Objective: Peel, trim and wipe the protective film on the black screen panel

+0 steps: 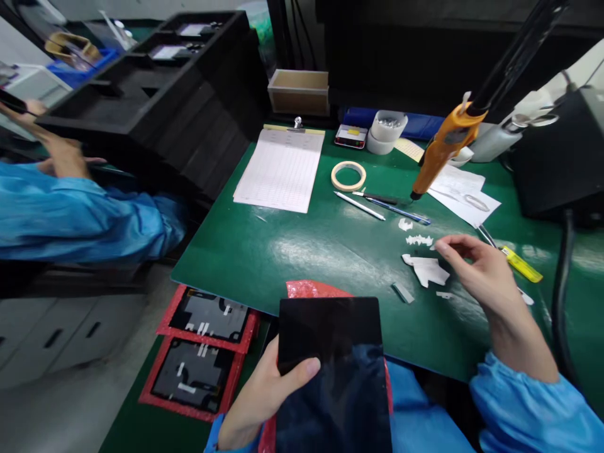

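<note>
My left hand (268, 393) grips a black glass display panel (333, 371) by its left edge, the thumb lying on its glossy face. Red bubble wrap (316, 289) shows behind the panel's top edge. Above the green table, my right hand (479, 274) is closed in a pinch, thumb against forefinger; whatever lies between the fingertips is too small to make out. Close by the pinch are a jagged white scrap (419, 240), a larger torn white piece (428, 270) and a small grey block (402, 292).
Left of me, two device parts (207, 318) lie on red bubble wrap on a lower surface. A clipboard (283, 167), tape roll (348, 176), pens (359, 206) and yellow cutter (521, 264) lie on the table. An orange electric screwdriver (446, 151) hangs above. Another person's blue sleeve (85, 217) is far left.
</note>
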The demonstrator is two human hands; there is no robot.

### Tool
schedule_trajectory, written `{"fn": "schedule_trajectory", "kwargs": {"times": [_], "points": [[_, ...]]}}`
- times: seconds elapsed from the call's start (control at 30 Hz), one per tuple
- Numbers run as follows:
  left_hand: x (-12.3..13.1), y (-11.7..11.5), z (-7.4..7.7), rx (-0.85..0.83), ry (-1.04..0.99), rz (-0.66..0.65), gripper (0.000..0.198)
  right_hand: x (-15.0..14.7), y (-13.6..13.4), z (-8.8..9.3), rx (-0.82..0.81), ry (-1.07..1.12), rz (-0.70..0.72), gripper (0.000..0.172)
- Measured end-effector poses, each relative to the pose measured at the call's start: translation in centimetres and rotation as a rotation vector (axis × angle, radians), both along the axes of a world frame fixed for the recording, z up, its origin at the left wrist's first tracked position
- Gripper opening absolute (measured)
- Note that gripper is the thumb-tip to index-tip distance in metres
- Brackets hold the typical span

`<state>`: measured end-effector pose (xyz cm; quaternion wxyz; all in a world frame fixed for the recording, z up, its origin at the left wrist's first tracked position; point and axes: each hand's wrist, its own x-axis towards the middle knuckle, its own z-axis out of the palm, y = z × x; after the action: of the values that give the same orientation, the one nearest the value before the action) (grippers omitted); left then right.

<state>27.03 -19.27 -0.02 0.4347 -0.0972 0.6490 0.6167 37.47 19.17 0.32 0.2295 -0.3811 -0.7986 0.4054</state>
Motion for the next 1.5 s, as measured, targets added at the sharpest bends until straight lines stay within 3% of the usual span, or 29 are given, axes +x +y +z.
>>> {"fn": "schedule_trajectory", "kwargs": {"times": [0.1,0.27,0.43,0.67,0.9,1.17,1.3,1.37,1.43,1.5], "points": [[0.1,-0.1,-0.5,-0.001,-0.019,0.037,0.08,0.0,2.7,-1.2,0.052,-0.15,0.0,0.053],[0.5,0.4,-0.4,0.008,-0.038,0.099,0.078,0.2,3.9,-2.7,0.114,-0.263,0.009,0.047],[0.7,0.9,-0.1,0.017,-0.112,0.118,0.081,0.5,3.4,-2.4,0.096,-0.259,0.052,0.057],[0.3,1.5,0.6,0.001,-0.113,0.124,0.08,0.9,1.1,-1.5,-0.028,-0.19,0.251,0.082],[0.3,2.2,1.2,0.024,-0.164,0.182,0.084,0.8,3.1,-2.9,0.167,-0.217,0.061,0.057],[-0.1,2.4,1.2,0.017,-0.14,0.196,0.087,0.0,2.6,-4.3,0.337,-0.225,-0.055,0.034],[-0.4,2.7,0.9,0.033,-0.041,0.162,0.082,0.2,2.3,-3.5,0.427,-0.158,-0.15,0.048],[-0.7,3.0,0.9,0.069,0.037,0.158,0.079,0.2,1.1,-2.5,0.451,-0.104,-0.131,0.049],[-0.9,3.4,0.9,0.097,0.104,0.175,0.075,0.1,-1.3,-1.1,0.431,-0.044,-0.011,0.044],[-1.3,3.8,0.9,0.114,0.145,0.197,0.07,-0.1,-4.4,0.1,0.376,0.006,0.2,0.045]]}}
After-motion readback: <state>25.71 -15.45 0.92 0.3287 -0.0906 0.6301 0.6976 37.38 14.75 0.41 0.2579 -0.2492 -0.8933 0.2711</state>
